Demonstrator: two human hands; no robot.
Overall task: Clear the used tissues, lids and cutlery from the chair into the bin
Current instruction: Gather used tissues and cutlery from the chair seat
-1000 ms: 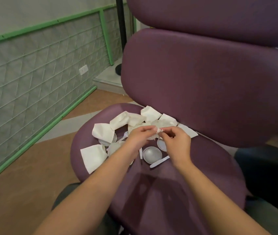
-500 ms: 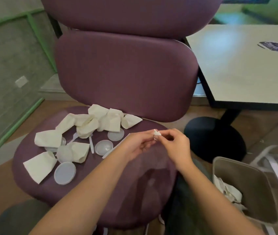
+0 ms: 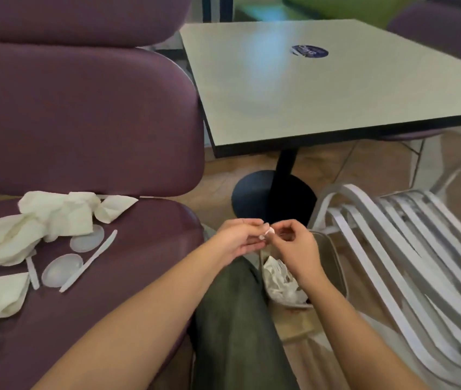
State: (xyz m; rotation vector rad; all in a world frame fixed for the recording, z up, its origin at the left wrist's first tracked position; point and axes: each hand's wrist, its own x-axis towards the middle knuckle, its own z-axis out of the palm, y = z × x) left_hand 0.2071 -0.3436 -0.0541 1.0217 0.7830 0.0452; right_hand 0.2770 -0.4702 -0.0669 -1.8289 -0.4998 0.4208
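Scrap: a small white scrap (image 3: 268, 232) is pinched between the fingertips of the left hand (image 3: 241, 240) and the right hand (image 3: 294, 247), directly above the bin (image 3: 334, 266).
Fingers: both sets are curled and closed on the scrap; neither hand holds anything else.
Handling: it looks nearly weightless and soft, likely to cling to skin, so a fingertip pinch fits and a flick may be needed to shed it.
Left on chair: at 9 o'clock from the hands, crumpled tissues (image 3: 54, 213), clear round lids (image 3: 61, 270) and a white plastic knife (image 3: 89, 260) lie on the purple chair (image 3: 144, 249). Tissues should bunch in a fist; lids are thin and slick, best lifted by the rim; cutlery by the handle.
Bin: already holds tissues and a fork.
Change: half a second earlier the hands were over the seat edge with the bin at 4 o'clock; now they are above the bin.
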